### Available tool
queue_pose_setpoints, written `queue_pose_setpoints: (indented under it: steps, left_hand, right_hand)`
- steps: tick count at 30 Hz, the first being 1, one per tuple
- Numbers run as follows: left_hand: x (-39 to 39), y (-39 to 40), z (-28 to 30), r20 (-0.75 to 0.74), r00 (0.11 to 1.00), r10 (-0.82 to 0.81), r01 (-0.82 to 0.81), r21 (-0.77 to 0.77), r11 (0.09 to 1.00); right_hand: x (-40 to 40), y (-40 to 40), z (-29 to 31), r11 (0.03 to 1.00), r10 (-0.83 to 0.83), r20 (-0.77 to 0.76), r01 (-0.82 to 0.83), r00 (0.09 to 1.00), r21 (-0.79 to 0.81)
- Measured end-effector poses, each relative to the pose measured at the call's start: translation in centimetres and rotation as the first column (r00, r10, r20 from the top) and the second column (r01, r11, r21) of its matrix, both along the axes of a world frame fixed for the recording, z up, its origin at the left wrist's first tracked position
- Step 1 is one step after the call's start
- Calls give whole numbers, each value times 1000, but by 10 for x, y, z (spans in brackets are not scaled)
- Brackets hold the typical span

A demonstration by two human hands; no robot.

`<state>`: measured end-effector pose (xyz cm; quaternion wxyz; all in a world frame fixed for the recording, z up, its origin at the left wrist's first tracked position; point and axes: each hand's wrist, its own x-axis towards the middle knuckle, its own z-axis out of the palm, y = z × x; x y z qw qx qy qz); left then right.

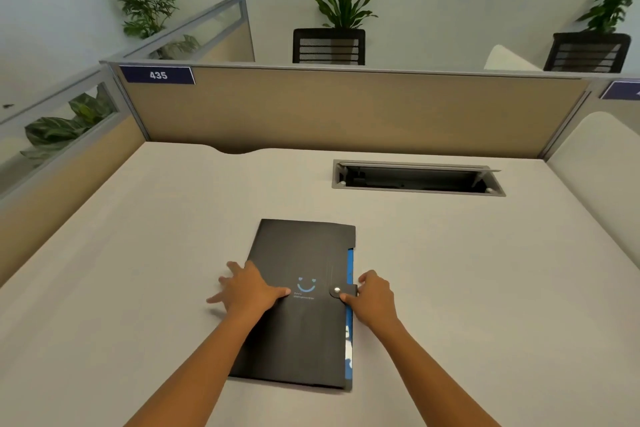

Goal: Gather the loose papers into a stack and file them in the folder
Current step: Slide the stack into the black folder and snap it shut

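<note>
A black folder (301, 253) with a blue smiley print lies closed on the desk (138, 253), its long side running away from me. A snap strap (341, 289) wraps over its right edge, and a blue inner edge (349, 322) shows along that side. My left hand (247, 288) rests flat on the folder's left edge, fingers spread, thumb on the cover. At the strap, my right hand (372, 295) has its thumb pressing just below the snap button and its fingers curled at the edge. No loose papers are in sight.
An open cable tray (415, 178) is sunk into the desk at the back right. Beige partition panels (346, 111) wall in the desk at the back and left. A white curved divider (595, 163) stands at the right. Chairs and plants are beyond.
</note>
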<state>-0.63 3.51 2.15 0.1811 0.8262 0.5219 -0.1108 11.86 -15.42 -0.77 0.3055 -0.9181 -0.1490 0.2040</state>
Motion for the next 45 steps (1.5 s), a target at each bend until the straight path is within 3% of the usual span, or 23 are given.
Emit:
queue_pose_setpoints:
  steps: [4, 8, 13, 21, 24, 28, 34, 45]
  left_hand:
    - [-3, 2, -1, 123, 990, 75, -66, -72, 995]
    - [-1, 0, 3, 93, 994, 54, -50, -47, 998]
    - [0, 1, -1, 87, 995, 46, -44, -24, 999]
    - [3, 3, 0, 62, 996, 56, -54, -40, 998]
    - [3, 4, 0, 66, 996, 64, -61, -49, 997]
    - [3, 5, -1, 56, 997, 58, -55, -48, 997]
    - [4, 7, -3, 49, 997, 63, -61, -51, 997]
    - [4, 38, -13, 207, 949, 238, -192, -222, 956]
  right_hand:
    - [-10, 0, 3, 999, -32, -7, 33, 999, 27]
    - [-22, 7, 5, 992, -72, -32, 75, 997, 104]
    - [-28, 19, 12, 978, -109, -177, 137, 978, 155]
    - [-5, 9, 10, 794, -216, -619, 505, 755, 339]
    - [-7, 7, 3, 820, -214, -570, 463, 793, 337]
    - [-16, 5, -1, 840, -60, -613, 372, 788, 395]
    - [-30, 3, -5, 866, 52, -533, 228, 844, 445]
    - [-2, 25, 2, 796, 102, -437, 190, 894, 574]
